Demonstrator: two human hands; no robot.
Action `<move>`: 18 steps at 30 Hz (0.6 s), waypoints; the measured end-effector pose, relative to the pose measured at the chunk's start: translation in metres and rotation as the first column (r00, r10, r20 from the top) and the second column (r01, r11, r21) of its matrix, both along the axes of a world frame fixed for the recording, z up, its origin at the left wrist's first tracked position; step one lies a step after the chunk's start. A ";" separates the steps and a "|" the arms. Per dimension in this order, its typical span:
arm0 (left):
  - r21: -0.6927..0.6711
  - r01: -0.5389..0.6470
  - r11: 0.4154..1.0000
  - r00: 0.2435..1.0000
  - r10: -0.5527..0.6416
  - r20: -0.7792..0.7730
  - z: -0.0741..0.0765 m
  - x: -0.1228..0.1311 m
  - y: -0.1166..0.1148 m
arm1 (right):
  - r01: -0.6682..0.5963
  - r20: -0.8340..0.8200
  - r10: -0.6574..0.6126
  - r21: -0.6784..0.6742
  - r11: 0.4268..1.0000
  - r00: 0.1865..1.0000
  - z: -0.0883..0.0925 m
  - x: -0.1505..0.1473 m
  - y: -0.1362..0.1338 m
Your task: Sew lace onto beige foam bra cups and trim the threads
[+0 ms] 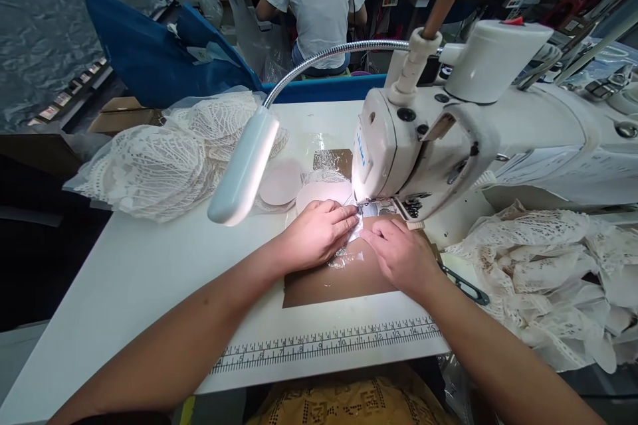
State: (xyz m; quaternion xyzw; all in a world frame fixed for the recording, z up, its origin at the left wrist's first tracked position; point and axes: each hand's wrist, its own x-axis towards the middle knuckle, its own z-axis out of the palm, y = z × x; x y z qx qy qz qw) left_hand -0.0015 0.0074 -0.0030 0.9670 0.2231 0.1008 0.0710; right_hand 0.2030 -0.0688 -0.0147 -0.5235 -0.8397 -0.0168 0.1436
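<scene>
My left hand (319,232) lies flat, fingers together, pressing a small white lace piece (355,231) onto the brown plate (323,285) in front of the sewing machine's needle (359,202). My right hand (399,254) rests beside it with fingers curled on the same lace, just right of the needle. The white sewing machine head (413,146) hangs directly over the fingertips. Pale pink padded cups (282,182) lie just behind my left hand.
A gooseneck lamp (244,169) hangs over the table's left middle. A heap of white lace cups (164,159) sits at the left, cream lace pieces (548,265) at the right. Scissors (466,285) lie by my right wrist. A printed ruler (329,342) runs along the front edge. A person (314,0) sits behind.
</scene>
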 end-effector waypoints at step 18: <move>0.005 -0.038 0.999 0.999 0.037 0.023 -0.003 -0.002 0.012 | 0.109 -0.011 -0.109 -0.038 0.993 0.994 -0.004 -0.002 0.006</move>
